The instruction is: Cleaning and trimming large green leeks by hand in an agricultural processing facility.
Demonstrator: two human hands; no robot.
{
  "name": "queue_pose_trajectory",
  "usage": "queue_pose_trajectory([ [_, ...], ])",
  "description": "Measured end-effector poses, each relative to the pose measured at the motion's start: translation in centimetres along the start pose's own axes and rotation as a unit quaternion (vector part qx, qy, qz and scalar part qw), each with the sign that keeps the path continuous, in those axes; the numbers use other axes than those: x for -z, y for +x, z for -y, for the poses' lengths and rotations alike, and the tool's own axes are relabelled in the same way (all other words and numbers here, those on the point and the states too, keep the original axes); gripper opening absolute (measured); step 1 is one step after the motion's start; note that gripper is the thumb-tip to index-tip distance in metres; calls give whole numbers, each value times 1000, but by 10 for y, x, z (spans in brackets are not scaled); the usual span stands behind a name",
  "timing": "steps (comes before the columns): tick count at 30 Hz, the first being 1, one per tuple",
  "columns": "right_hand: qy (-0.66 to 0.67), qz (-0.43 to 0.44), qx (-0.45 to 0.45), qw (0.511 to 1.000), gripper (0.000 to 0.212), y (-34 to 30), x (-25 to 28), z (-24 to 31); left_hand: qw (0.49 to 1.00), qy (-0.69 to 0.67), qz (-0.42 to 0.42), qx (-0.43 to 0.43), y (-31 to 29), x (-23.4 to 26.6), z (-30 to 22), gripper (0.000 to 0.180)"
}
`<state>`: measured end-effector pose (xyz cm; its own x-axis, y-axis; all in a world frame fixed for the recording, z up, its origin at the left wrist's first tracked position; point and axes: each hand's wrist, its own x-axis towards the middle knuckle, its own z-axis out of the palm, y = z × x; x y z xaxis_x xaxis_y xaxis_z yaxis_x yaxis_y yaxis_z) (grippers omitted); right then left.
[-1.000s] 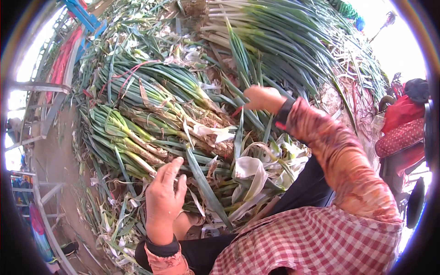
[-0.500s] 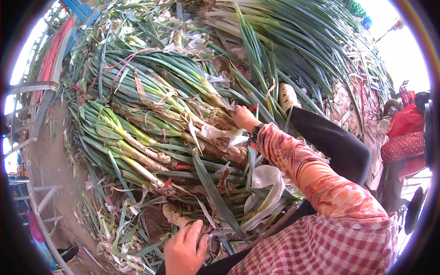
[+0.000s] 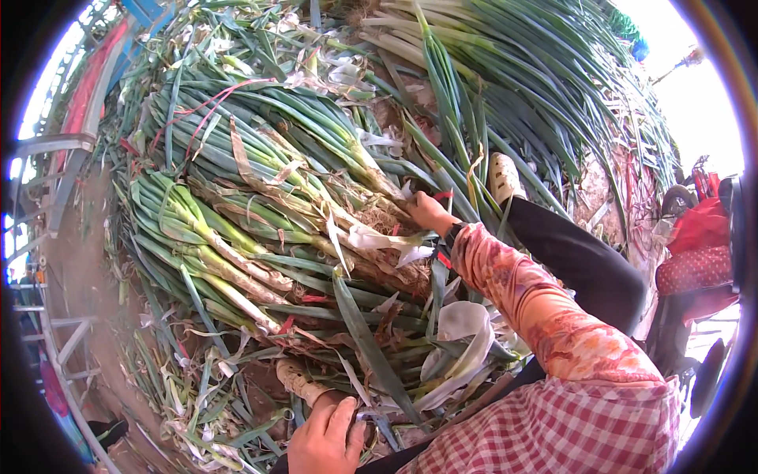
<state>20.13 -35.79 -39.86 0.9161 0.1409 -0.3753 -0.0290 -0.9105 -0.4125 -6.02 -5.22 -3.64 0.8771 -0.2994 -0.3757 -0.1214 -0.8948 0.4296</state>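
Note:
My right hand [image 3: 429, 212] reaches across to the root end of a long green onion [image 3: 377, 178], its fingers closed around it. That stalk lies on a heap of green onions [image 3: 260, 150], white ends toward me and leaves pointing up and left. My left hand [image 3: 325, 439] rests over my lower leg, just above a cream shoe [image 3: 300, 381]. Its fingers lie slightly bent, with nothing seen in them. Beside my right wrist are a pale peeled leaf sheath [image 3: 466, 324] and a long loose green leaf [image 3: 371, 347].
A large pile of cleaner green onions [image 3: 521, 87] lies at the far right, beyond my other shoe [image 3: 505, 175]. Peeled leaves [image 3: 213, 411] litter the ground. A metal frame [image 3: 59, 182] stands at the left; red cloth [image 3: 699, 245] is at the right edge.
The whole view has shifted slightly. My right hand stays at the green onion's root end, and my left hand remains by the shoe with little visible movement.

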Motion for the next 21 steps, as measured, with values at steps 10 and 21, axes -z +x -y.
queue_pose_trajectory([
  [10,148,124,-157,968,60,-35,56,27,1000,-21,6,19,10,-7,-15,28],
  [21,11,-122,-4,992,57,-8,59,-41,1000,-23,11,15,13,-10,-7,29],
])
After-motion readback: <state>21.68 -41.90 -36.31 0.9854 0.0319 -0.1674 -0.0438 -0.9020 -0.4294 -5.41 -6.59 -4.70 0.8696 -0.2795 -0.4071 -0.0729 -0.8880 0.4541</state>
